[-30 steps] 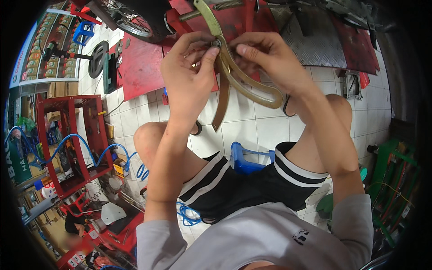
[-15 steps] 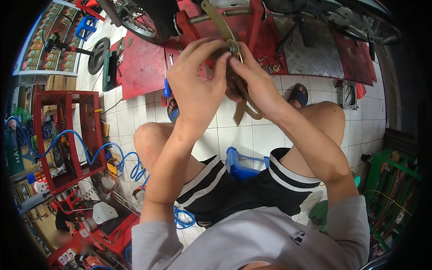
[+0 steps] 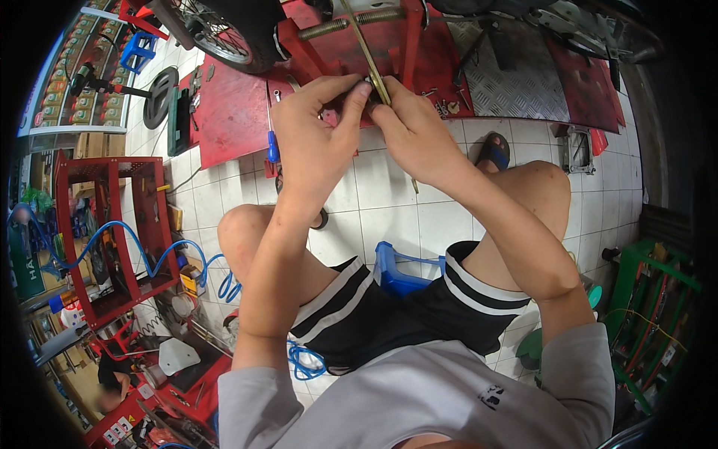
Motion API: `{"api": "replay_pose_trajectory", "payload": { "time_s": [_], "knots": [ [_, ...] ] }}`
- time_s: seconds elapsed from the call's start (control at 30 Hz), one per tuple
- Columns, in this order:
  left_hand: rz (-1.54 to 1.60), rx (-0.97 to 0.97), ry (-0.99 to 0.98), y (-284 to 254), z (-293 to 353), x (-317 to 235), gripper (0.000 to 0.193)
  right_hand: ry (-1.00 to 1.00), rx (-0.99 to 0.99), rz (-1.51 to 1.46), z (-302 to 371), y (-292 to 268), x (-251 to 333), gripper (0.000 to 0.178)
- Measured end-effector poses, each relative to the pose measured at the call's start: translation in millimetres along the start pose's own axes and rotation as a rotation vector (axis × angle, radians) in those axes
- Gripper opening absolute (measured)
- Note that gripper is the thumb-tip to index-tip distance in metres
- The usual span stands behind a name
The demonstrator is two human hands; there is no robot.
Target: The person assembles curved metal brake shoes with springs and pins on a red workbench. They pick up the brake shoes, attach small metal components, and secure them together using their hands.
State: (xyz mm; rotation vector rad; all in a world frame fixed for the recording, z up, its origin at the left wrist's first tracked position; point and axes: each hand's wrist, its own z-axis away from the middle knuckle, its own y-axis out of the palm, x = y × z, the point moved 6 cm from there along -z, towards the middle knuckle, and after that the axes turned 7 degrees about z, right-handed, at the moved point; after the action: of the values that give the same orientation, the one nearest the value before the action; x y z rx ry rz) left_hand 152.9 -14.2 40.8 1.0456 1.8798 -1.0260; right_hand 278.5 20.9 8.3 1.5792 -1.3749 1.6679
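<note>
My two hands hold a long, flat, brass-coloured metal tool (image 3: 381, 86) above the near edge of a red work platform (image 3: 235, 123). It is turned nearly edge-on, so its outline shows only as a narrow strip. My left hand (image 3: 318, 142) is closed, thumb and fingertips pinching at a small metal fastener on the tool's side, mostly hidden by the fingers. My right hand (image 3: 422, 138) wraps round the tool from the right, its thumb pointing towards the left fingertips. The tool's thin lower end pokes out below the right hand.
A blue-handled tool (image 3: 273, 147) lies at the platform edge. Behind stand a red frame with a threaded rod (image 3: 411, 45) and a wheel (image 3: 228, 34). A blue stool (image 3: 396, 273) is between my legs. Left, a blue hose (image 3: 120, 228) crosses a red shelf (image 3: 112, 179); right is a green rack (image 3: 651, 299).
The metal tool has turned from showing its broad face and curved arms to nearly edge-on. Both hands have shifted slightly left, still on it.
</note>
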Motion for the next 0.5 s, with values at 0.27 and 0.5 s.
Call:
{"api": "replay_pose_trajectory", "payload": {
  "time_s": [0.27, 0.5],
  "knots": [
    [-0.040, 0.020, 0.009, 2, -2, -6, 0.017, 0.093, 0.054, 0.004, 0, -1, -7, 0.026],
    [-0.021, 0.020, 0.039, -1, -4, -6, 0.017, 0.138, 0.095, -0.090, 1, 4, -9, 0.028]
  ]
}}
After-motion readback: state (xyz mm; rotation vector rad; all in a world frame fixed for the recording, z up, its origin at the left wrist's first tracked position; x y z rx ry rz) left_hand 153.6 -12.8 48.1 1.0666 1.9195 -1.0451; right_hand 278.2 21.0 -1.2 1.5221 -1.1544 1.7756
